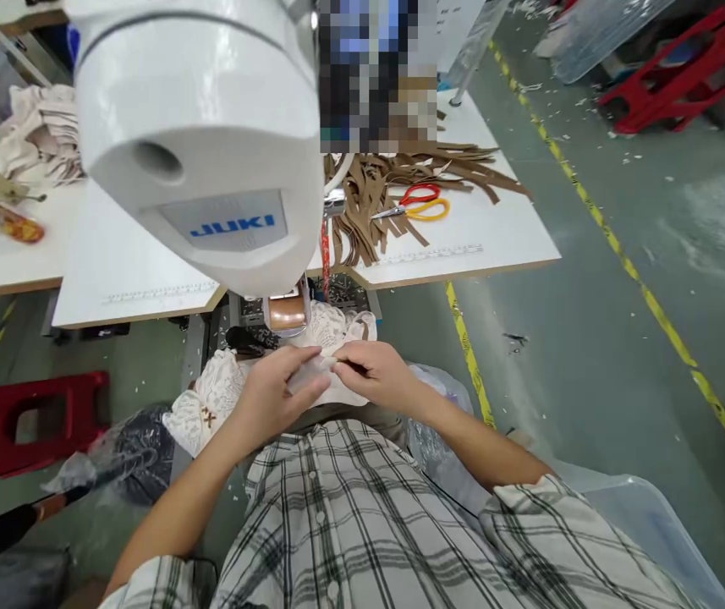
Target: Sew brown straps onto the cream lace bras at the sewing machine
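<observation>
White lace fabric (340, 391) lies across my lap, below the head of a white sewing machine (210, 161). My left hand (281, 391) holds part of it, the pale cloth showing between thumb and forefinger. Close beside it, my right hand (376, 372) pinches the cloth's edge between thumb and bent forefinger. The fingertips of both hands nearly meet. A bunched lace piece with a small brown cross-stitch (208, 417) hangs left of my left wrist. More crumpled lace (327, 326) lies just beyond my hands, beside the machine's copper-coloured part (287, 311).
Brown fabric strips (362, 199) and scissors with red and yellow handles (422, 205) lie on the white table (464, 254). Pale cloth (41, 131) is heaped at the far left. A red stool (32, 423) stands left; a clear plastic bin (641, 516) sits right.
</observation>
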`<state>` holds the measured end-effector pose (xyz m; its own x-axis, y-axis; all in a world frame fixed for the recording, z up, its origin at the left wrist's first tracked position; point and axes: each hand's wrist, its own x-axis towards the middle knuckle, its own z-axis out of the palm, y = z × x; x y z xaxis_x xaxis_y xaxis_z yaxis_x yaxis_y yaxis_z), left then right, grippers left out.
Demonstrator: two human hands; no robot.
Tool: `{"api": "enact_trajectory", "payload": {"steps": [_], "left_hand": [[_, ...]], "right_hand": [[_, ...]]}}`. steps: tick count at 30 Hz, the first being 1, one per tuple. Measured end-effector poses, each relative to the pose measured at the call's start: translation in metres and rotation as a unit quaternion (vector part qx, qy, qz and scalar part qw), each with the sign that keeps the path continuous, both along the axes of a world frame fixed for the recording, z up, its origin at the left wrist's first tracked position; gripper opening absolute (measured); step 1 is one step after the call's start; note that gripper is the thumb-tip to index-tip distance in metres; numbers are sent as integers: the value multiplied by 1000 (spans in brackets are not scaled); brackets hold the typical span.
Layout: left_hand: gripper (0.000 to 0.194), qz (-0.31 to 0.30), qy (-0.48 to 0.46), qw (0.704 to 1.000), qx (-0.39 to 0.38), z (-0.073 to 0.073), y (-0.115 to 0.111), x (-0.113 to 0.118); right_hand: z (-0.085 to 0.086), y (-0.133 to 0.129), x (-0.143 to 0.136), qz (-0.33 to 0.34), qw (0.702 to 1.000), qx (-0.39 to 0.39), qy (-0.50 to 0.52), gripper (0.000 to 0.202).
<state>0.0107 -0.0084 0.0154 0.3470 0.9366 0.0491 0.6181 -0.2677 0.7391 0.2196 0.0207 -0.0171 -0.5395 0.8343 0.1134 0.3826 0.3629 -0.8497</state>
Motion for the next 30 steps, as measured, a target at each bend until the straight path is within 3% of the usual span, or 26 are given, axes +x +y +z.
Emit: {"api": "enact_trajectory", "payload": {"steps": [6,11,18,23,27,30], "left_hand": [[23,-11,1,1000,-26,-15,-2,2],[18,24,-61,996,-56,-21,-3,4],[21,90,-104,988,-73,-21,-3,3],[28,46,-55,996,-48,-17,-1,1],[27,4,-4,1000,-13,-13,1,-7],[26,-1,29,1000,10,-8,4,-12]], "right_hand": [[-2,-5,-4,40,991,87,-90,24],[1,-3,-1,41,991,70,-108,26],[2,2,1,39,999,-23,-1,13],[1,2,-2,8,997,-57,46,13],[-10,12,-3,-67,967,-186,164,19],[-13,23,1,-4,963,-175,204,23]]}}
